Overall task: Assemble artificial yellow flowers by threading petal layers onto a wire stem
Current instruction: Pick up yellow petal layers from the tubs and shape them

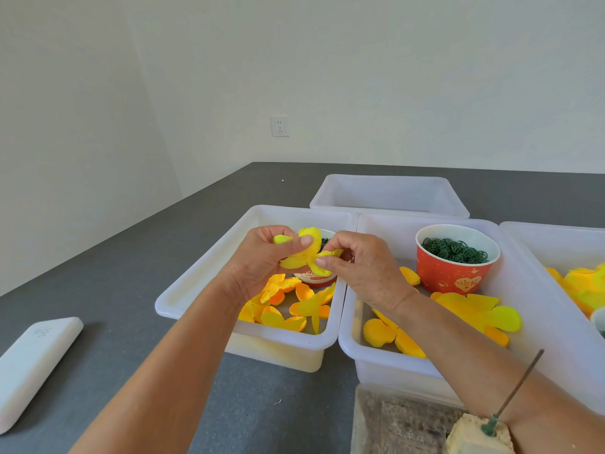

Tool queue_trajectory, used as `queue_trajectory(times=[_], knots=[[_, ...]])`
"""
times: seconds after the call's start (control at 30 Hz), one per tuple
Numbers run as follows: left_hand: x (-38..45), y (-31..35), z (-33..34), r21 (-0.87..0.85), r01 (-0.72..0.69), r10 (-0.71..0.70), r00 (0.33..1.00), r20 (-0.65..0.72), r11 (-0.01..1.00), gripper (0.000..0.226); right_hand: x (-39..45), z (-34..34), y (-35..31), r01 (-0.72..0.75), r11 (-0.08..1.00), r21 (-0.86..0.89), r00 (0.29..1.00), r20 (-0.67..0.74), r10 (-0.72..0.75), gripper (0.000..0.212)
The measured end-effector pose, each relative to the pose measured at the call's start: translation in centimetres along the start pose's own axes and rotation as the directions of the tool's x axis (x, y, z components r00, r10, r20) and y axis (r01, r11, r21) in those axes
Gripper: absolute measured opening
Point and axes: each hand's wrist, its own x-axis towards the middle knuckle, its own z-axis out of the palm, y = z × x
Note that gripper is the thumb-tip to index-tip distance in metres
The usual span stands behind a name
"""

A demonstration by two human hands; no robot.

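Yellow petal layer [306,253] pinched between left hand [262,260] and right hand [363,270], above white bin [203,283].

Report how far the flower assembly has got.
Done: nothing finished shows; the far bin looks empty. In hand: left hand and right hand both pinch one yellow petal layer above the left bin. Left: the wire stem stands bare in its foam block, loose petals fill the bins, green rings wait in the red cup.

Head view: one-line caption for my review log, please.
Both hands, left hand and right hand, pinch a yellow petal layer above a white bin of loose petals.
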Motion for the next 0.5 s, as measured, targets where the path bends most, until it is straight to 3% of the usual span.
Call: queue_trajectory(times=[0.17,0.3,0.5], knots=[[0.02,0.24,0.02,-0.036,0.036,-0.035,0.999,0.030,0.999,0.030,0.31,-0.56,0.19,-0.047,0.982,0.180,0.996,-0.061,0.059,0.007],[-0.24,0.05,0.10,0.054,0.005,-0.009,0.997,0.075,0.999,0.013,0.23,-0.51,0.12,-0.059,0.983,0.175,0.995,-0.074,0.073,0.011],[-0.07,0.00,0.18,0.121,0.015,-0.014,1.000,-0.008,0.993,0.030,0.15,-0.56,-0.05,-0.048,0.986,0.157,0.997,-0.047,0.056,0.013]])
